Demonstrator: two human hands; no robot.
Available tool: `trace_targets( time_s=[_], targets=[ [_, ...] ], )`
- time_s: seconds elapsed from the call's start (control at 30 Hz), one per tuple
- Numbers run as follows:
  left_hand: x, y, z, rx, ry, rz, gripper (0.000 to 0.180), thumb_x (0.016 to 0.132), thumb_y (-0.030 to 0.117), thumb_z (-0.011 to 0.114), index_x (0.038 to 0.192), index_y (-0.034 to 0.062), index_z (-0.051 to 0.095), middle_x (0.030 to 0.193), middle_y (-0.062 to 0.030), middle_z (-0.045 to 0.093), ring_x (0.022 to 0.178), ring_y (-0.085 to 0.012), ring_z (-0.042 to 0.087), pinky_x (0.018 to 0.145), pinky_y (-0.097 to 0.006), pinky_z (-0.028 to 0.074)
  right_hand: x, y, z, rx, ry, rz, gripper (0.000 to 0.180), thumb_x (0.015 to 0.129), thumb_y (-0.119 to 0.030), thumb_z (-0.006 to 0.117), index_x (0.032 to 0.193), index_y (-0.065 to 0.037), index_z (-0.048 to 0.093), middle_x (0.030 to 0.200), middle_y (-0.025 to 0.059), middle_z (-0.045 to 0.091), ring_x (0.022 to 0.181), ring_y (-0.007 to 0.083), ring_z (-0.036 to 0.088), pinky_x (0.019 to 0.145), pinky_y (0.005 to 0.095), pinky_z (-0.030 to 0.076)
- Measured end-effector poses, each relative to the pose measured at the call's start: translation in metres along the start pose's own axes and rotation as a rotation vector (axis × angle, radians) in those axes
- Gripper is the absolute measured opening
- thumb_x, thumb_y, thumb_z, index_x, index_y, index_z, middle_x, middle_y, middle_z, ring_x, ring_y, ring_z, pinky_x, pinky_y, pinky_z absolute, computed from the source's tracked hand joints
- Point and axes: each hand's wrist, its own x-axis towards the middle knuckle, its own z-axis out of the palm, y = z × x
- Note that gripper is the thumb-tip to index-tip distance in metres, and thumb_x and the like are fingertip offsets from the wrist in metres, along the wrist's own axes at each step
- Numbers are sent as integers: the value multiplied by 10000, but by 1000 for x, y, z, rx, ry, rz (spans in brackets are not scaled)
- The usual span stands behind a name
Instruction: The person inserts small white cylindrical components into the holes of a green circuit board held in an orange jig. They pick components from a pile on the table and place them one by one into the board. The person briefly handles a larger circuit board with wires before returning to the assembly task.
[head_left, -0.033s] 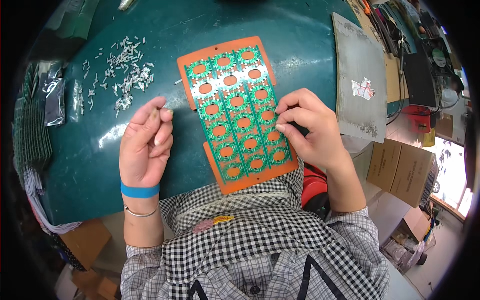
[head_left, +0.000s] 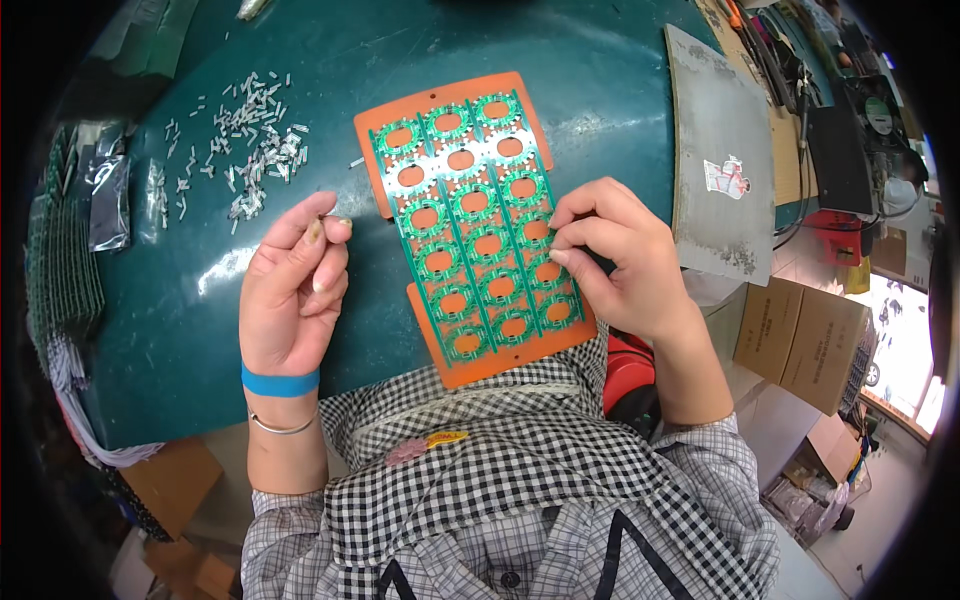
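Note:
A green circuit board panel (head_left: 460,230) with rows of ring-shaped boards lies on an orange plate (head_left: 468,376). My right hand (head_left: 625,255) is at the panel's right edge, thumb and fingertips pinched over one of the rings; what they hold, if anything, is too small to make out. Left of the panel, above the table, my left hand (head_left: 300,285) is turned palm up. Its thumb and index finger are pinched together, with something tiny perhaps between the tips. Beyond that hand lies a scattered pile of small white and silvery parts (head_left: 268,158).
A green table (head_left: 370,60) carries everything. One loose part (head_left: 357,162) lies beside the plate. A grey board (head_left: 715,150) stands to the right, with cardboard boxes (head_left: 800,345) below it. At the far left are stacked green panels (head_left: 62,250) and a dark plastic packet (head_left: 110,200).
My left thumb and fingertips have shifted slightly against each other. My right hand has barely moved at the panel's edge. The panel and loose parts stay where they were.

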Motion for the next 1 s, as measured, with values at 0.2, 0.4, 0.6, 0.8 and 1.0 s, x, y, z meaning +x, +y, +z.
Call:
trace_targets(
  time_s=[0.2, 0.4, 0.6, 0.8, 1.0],
  targets=[
    [-10, -7, 7, 258, -25, 11, 122, 953, 108, 574, 1010, 1, 576, 824, -99, 637, 482, -39, 390, 415, -162, 309, -1, -2, -2, -85, -51, -75, 130, 691, 59, 693, 772, -19, 628, 882, 82, 615, 819, 250, 599, 677, 331, 504],
    [-23, -15, 33, 323, -93, -62, 85, 918, 59, 613, 963, -14, 612, 788, -92, 658, 620, -55, 544, 509, -167, 384, 8, -9, -18, 98, 66, 20, 160, 723, 53, 710, 866, -7, 674, 915, 78, 647, 815, 196, 635, 684, 292, 508],
    [-23, -33, 60, 516, -56, -37, 76, 915, 57, 621, 968, 3, 620, 792, -57, 660, 663, -39, 567, 510, -144, 379, 20, -33, 5, 392, -20, 42, 110, 756, 37, 713, 855, 3, 679, 909, 73, 641, 811, 161, 633, 687, 268, 513],
    [-26, -30, 53, 475, -181, -79, 94, 917, 29, 609, 982, -38, 625, 908, -55, 655, 837, -110, 637, 759, -239, 528, 26, -42, 17, 449, -58, 49, 148, 717, 21, 750, 846, -9, 684, 904, 65, 637, 802, 160, 632, 667, 266, 519],
    [-27, -32, 56, 547, -188, -137, 115, 931, 54, 603, 1006, -28, 635, 845, -80, 688, 716, -55, 593, 547, -161, 419, 21, -41, 24, 305, -7, -115, 168, 681, 17, 765, 828, -34, 701, 887, 52, 637, 750, 169, 634, 645, 271, 517]
  ],
)
